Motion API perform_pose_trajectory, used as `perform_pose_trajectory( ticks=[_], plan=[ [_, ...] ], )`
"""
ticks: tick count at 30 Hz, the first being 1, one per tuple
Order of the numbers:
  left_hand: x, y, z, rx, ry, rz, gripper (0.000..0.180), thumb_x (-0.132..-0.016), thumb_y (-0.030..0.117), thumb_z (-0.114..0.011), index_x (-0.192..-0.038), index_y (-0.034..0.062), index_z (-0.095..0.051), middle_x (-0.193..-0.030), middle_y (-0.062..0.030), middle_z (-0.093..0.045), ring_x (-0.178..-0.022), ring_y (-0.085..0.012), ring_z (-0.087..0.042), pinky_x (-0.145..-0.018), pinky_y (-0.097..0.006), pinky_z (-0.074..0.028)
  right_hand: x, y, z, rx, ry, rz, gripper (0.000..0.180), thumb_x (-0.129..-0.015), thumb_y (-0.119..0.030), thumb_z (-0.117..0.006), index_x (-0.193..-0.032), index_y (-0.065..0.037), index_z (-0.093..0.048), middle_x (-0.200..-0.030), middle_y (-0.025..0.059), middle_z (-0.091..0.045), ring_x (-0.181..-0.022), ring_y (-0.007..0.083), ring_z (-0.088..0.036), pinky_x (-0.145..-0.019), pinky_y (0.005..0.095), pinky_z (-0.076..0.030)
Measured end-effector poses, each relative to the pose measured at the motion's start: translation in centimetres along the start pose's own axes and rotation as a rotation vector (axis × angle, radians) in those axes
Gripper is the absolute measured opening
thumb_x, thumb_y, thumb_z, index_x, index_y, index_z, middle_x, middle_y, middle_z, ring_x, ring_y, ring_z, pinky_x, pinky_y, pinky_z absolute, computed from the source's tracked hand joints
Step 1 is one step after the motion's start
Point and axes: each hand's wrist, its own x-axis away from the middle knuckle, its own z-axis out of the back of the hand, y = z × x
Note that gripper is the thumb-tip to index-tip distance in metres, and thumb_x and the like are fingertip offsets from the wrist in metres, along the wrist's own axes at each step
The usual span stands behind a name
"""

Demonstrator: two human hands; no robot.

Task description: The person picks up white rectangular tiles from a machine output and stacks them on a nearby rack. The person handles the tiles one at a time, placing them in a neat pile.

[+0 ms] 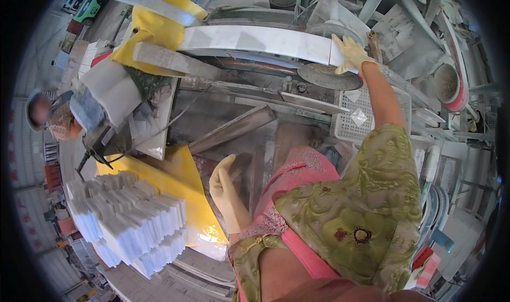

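My right hand (351, 55), in a pale yellow rubber glove, reaches far forward. Its fingers are spread over the right end of a long white stone-like strip (255, 40). That end lies between two round grey discs, one behind it (332, 30) and one just in front (328, 77). A thin joint line crosses the strip near my fingertips. My left hand (224, 182), gloved alike, is raised low in front of my body with its fingers stretched upward. Nothing shows in it. Nearest to it is a bright yellow sheet (194, 188) on its left.
Stacked white tiles (130, 222) stand at the lower left. A white plastic crate (345, 122) sits below my right arm. Yellow cloth (151, 28) drapes the machine's left end. A wooden plank (234, 128) slants across the middle. Another person (64, 118) is at the far left.
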Motion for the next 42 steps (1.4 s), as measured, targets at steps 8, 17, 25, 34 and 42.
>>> perform_pose_trajectory(
  ticks=[8,17,25,34,42],
  plan=[
    [-5.0,1.3,-7.5,0.028,-0.182,-0.042,0.033,-0.106,0.022,-0.051,-0.116,-0.0029,-0.068,-0.116,-0.0091,-0.071,-0.104,-0.0134,-0.062,-0.094,-0.028,-0.046,-0.1,1.6,1.2,-0.208,0.130,0.134,0.118,-0.061,-0.046,-0.089,-0.156,-0.011,-0.030,-0.130,0.0268,-0.057,-0.113,0.0461,-0.060,-0.097,0.0479,-0.050],
    [-5.8,-0.2,-5.8,0.118,-0.162,-0.078,0.032,-0.105,0.023,-0.054,-0.117,-0.0020,-0.068,-0.116,-0.0082,-0.071,-0.113,-0.0148,-0.062,-0.102,-0.031,-0.045,-4.8,-5.7,2.0,-0.103,-0.004,0.250,0.122,-0.056,-0.034,-0.093,-0.157,-0.015,-0.028,-0.148,0.0295,-0.045,-0.138,0.0434,-0.045,-0.116,0.0459,-0.036],
    [-2.1,-0.8,-3.3,0.218,0.062,0.023,0.026,-0.104,0.019,-0.056,-0.114,-0.0012,-0.069,-0.108,-0.0059,-0.073,-0.104,-0.0127,-0.065,-0.095,-0.026,-0.048,-5.7,-4.8,0.3,-0.001,-0.103,0.147,0.129,-0.049,-0.028,-0.094,-0.158,-0.019,-0.026,-0.141,0.0235,-0.051,-0.129,0.0410,-0.053,-0.108,0.0448,-0.044],
    [0.1,-2.8,0.7,0.204,0.035,-0.001,0.031,-0.104,0.023,-0.056,-0.125,0.0011,-0.064,-0.118,-0.0059,-0.070,-0.111,-0.0132,-0.062,-0.097,-0.027,-0.046,-4.2,-4.0,0.7,0.034,-0.036,0.125,0.131,-0.047,-0.026,-0.094,-0.158,-0.014,-0.025,-0.125,0.0222,-0.060,-0.118,0.0414,-0.059,-0.101,0.0460,-0.049],
    [-0.8,-5.9,3.8,0.189,-0.066,0.047,0.064,-0.095,0.030,-0.071,-0.145,-0.0006,-0.045,-0.133,-0.0139,-0.063,-0.124,-0.0197,-0.058,-0.099,-0.032,-0.048,3.0,-18.3,7.1,-0.246,0.228,0.830,0.114,-0.051,-0.031,-0.090,-0.147,0.002,-0.037,-0.117,0.0243,-0.064,-0.109,0.0415,-0.063,-0.099,0.0451,-0.050]
  ],
)
